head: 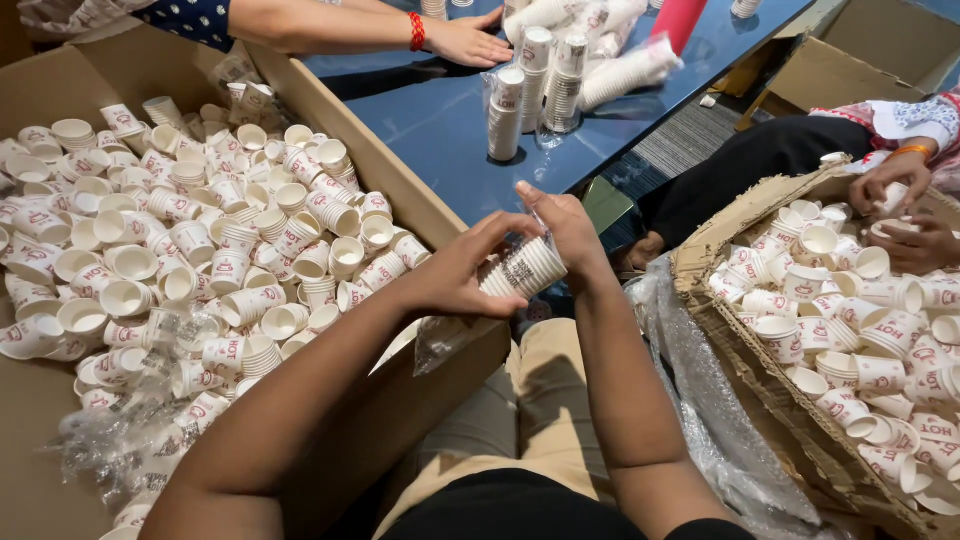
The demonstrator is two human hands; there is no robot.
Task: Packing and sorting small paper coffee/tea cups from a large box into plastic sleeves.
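Both my hands hold a short stack of small white paper cups (524,268) with red print, lying on its side in front of me. My left hand (462,272) grips the stack's near end. My right hand (568,228) covers its far end, fingers curled over the top. A clear plastic sleeve (447,337) hangs under the stack. Below are my lap and tan trousers.
A large cardboard box (330,110) on my left holds several loose cups. Another torn box (740,330) of cups sits on my right, where a seated person's hands (900,215) pick cups. Wrapped cup stacks (505,115) stand on a blue table (440,130); another person's hand (470,42) rests there.
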